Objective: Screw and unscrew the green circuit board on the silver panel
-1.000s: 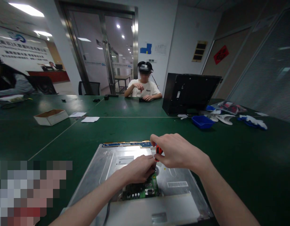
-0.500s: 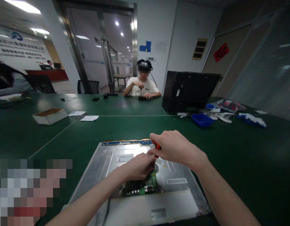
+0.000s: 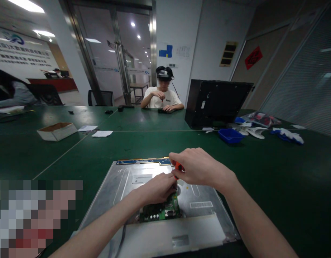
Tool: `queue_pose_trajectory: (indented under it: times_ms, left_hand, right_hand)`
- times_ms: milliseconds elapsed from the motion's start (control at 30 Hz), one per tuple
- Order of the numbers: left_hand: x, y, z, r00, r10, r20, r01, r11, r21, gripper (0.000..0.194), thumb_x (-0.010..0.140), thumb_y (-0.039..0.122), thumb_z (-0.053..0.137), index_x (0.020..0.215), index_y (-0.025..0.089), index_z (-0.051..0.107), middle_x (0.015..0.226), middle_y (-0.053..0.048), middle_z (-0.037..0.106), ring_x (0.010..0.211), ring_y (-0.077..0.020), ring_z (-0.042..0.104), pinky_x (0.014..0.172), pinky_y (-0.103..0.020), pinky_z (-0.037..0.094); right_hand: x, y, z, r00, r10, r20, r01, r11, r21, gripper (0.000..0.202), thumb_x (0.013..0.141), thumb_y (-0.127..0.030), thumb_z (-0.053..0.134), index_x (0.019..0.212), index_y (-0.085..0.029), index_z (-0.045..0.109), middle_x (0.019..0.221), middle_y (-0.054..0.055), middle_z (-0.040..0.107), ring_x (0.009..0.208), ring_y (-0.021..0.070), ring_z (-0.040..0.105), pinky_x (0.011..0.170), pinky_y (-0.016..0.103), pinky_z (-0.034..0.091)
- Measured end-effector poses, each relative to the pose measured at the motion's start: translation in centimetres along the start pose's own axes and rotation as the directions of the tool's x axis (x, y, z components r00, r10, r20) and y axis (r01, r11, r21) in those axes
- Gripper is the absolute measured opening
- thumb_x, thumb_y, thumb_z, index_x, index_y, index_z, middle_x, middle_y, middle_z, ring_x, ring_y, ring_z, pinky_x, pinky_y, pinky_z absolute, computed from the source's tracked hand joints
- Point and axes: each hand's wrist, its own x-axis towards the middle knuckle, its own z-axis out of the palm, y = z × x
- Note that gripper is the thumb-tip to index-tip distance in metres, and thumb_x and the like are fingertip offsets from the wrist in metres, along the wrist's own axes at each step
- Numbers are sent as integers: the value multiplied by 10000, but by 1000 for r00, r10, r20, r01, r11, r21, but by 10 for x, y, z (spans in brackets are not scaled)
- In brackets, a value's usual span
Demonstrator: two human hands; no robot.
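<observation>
A flat metal panel (image 3: pixel 205 224) lies on the green table in front of me, with a green circuit board (image 3: pixel 171 211) on it and a blue board strip (image 3: pixel 144 162) along its far edge. My right hand (image 3: pixel 196 166) is closed round the orange and black handle of a screwdriver (image 3: pixel 178 167), held above the panel. Just below that handle, my left hand (image 3: pixel 161 187) has its fingers pressed together over the far part of the circuit board. The screwdriver's tip and whatever the left fingertips touch are hidden.
A large black casing (image 3: pixel 219 102) stands at the back right, near a blue tray (image 3: pixel 230 136) and gloves (image 3: pixel 287 135). An open box (image 3: pixel 57 132) and papers (image 3: pixel 102 133) lie at left. A person (image 3: pixel 162 95) sits opposite.
My right hand has shifted very slightly left, and more of the orange handle shows. The left hand has barely moved. Across the table, the person's raised hand has moved a little.
</observation>
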Motion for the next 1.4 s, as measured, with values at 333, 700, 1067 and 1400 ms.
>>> queue_pose_trajectory:
  times_ms: [333,700,1067,1400]
  left_hand:
    - [0,-1,0,999,33,-14,-33,999,0,106,831,152,564,931,175,537,967,-71,622,830,-228,597,676,-304,448]
    - [-1,-1,5,999,23,-36,-22,999,27,115,858,171,555,966,183,517,994,-78,618,850,-233,591,707,-314,459]
    - [-1,-1,1,999,41,-5,-41,999,-13,152,837,139,562,978,183,529,1015,-88,611,889,-244,586,737,-327,464]
    - [0,3,0,1000,0,4,0,1000,27,30,859,162,545,882,170,527,904,-69,618,810,-223,591,678,-308,451]
  right_hand:
    - [-1,0,-2,1000,-18,21,18,1000,24,144,834,-300,577,960,-231,569,819,13,690,693,173,617,520,269,266]
    - [0,-2,-2,1000,9,28,-9,1000,-5,128,871,-339,555,950,-243,587,799,16,694,707,187,635,534,273,285]
    - [1,-2,-1,1000,-12,8,12,1000,-6,144,867,-356,554,940,-233,566,791,12,691,685,186,624,515,277,253]
    - [0,2,0,1000,27,4,-27,999,-20,154,887,-394,509,917,-251,559,771,6,680,676,190,611,513,277,229]
